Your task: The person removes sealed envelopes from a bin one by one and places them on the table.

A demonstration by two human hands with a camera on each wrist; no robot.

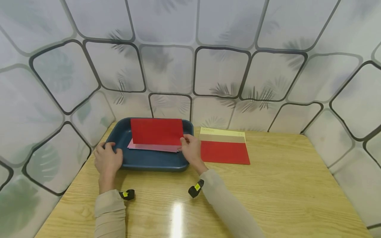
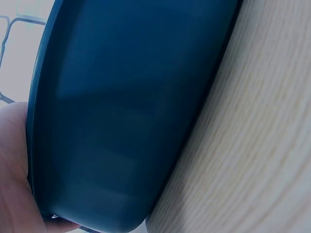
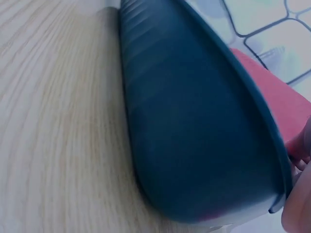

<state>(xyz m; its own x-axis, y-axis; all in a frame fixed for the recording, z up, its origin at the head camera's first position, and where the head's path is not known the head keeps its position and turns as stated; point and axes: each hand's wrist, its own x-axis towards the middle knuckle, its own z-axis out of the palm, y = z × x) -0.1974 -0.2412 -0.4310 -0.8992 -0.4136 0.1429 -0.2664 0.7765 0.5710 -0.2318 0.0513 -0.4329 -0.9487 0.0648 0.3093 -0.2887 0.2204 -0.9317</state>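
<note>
Gripping tray (image 1: pixel 156 161), left hand (image 1: pixel 108 158); right hand (image 1: pixel 191 149) pinching red paper (image 1: pixel 157 131); wooden table (image 1: pixel 282 185), patterned walls (image 1: pixel 221 72).

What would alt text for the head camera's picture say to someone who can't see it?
A person's right hand holds red paper by its right edge over pink paper in a blue tray, while the left hand grips the tray's left rim. Beside the tray, yellow, tan and red papers overlap on a wooden table.

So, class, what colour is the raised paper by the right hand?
The raised paper is red; the head view shows it best.
</note>
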